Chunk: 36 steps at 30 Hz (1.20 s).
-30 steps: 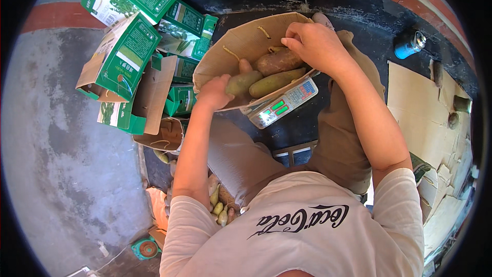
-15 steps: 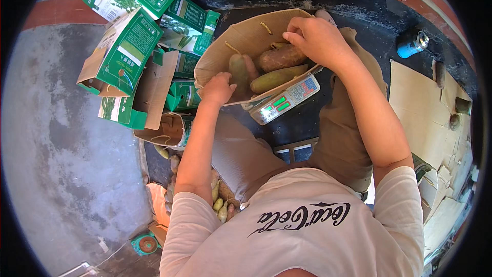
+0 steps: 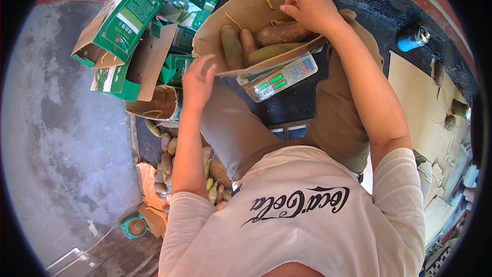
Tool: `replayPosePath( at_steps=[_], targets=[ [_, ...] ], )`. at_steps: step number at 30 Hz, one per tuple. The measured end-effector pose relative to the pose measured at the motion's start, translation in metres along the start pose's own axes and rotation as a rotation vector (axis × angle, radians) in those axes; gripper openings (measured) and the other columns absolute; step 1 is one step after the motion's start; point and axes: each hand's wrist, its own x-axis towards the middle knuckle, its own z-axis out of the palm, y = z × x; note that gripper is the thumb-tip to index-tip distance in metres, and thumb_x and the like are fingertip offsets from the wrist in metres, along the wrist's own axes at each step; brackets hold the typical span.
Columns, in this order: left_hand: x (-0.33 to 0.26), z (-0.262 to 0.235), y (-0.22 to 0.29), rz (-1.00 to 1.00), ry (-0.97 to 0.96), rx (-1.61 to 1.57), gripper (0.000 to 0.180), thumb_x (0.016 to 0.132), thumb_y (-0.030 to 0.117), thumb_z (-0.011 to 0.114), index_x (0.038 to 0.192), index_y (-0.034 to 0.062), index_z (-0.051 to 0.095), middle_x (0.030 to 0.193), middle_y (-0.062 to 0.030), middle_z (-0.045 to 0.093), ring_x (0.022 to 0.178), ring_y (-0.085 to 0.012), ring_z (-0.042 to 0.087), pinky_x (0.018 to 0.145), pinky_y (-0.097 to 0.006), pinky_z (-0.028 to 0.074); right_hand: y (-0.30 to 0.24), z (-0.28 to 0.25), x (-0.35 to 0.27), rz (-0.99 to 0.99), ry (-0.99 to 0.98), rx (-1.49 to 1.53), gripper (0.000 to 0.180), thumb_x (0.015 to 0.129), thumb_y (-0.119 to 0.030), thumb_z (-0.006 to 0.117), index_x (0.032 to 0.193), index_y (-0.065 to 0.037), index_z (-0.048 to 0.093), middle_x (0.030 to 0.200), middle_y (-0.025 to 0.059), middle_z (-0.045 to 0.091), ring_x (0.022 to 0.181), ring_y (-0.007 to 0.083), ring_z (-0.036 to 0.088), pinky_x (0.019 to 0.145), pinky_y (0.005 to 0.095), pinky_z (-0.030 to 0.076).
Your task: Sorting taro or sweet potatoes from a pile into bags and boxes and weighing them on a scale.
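Observation:
An open cardboard box with yellow rope loops rests tilted on a digital scale whose green displays are lit. Inside lie several long root vegetables that look like radishes: a green one, a slim reddish one, a thick reddish-brown one and another green one. My right hand has its fingers curled at the box's far right rim, thumb toward the inside. Just off the near left corner, my left hand is raised with fingers apart and holds nothing.
Green printed cartons are piled at the left, with a small open box below them. More radishes lie on the floor beside my left arm. A blue canister and flattened cardboard lie on the right.
My left hand has let go of the box's near left rim and drawn back slightly, its fingers spreading. The right hand stays at the far rim. The whole view has shifted.

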Motion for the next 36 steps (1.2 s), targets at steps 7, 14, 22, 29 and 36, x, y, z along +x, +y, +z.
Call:
replayPosePath(
  at_steps=[7,14,22,29,36],
  targets=[
    [-0.095,-0.048,-0.044,-0.268,0.342,-0.055,0.017,0.081,0.005,0.055,0.096,-0.0002,0.062,0.092,-0.0143,0.064,0.088,-0.0254,0.061,0.08,-0.033,0.045,-0.01,0.01,0.0,0.074,-0.107,-0.074,0.025,0.082,-0.034,0.056,0.087,-0.01,0.063,0.079,0.0115,0.064,0.079,0.029,0.061,0.07,0.0399,0.047],
    [-0.243,-0.035,-0.098,-0.544,0.288,0.151,0.015,0.082,0.01,0.055,0.09,-0.0007,0.063,0.084,-0.0181,0.064,0.077,-0.0322,0.062,0.07,-0.037,0.048,-0.014,0.024,-0.01,0.038,-0.225,-0.18,0.03,0.083,-0.033,0.054,0.093,-0.006,0.064,0.093,0.0139,0.064,0.093,0.0301,0.06,0.079,0.0409,0.047],
    [-0.406,0.043,-0.134,-1.049,-0.256,0.322,0.025,0.085,0.026,0.048,0.094,0.011,0.065,0.09,-0.0177,0.064,0.085,-0.0344,0.061,0.074,-0.044,0.047,-0.01,0.044,-0.033,0.021,-0.299,-0.26,0.029,0.083,-0.032,0.055,0.093,-0.007,0.064,0.095,0.0136,0.063,0.095,0.0293,0.059,0.079,0.0405,0.047],
    [-0.539,0.098,-0.154,-0.682,-0.896,0.383,0.03,0.081,0.03,0.05,0.099,0.0093,0.062,0.106,-0.014,0.06,0.103,-0.0277,0.056,0.083,-0.041,0.046,-0.007,0.063,-0.038,-0.065,-0.263,-0.276,0.03,0.085,-0.034,0.05,0.095,-0.008,0.063,0.094,0.0136,0.064,0.094,0.0304,0.058,0.08,0.0417,0.046],
    [-0.565,0.135,-0.114,-1.391,-0.576,-0.067,0.046,0.079,0.038,0.052,0.115,0.0099,0.056,0.123,-0.0152,0.052,0.112,-0.0294,0.05,0.094,-0.038,0.04,0.007,0.075,-0.034,-0.134,-0.235,-0.279,0.032,0.088,-0.032,0.046,0.099,-0.006,0.062,0.096,0.0198,0.061,0.094,0.0361,0.057,0.08,0.0448,0.044]
  ],
)
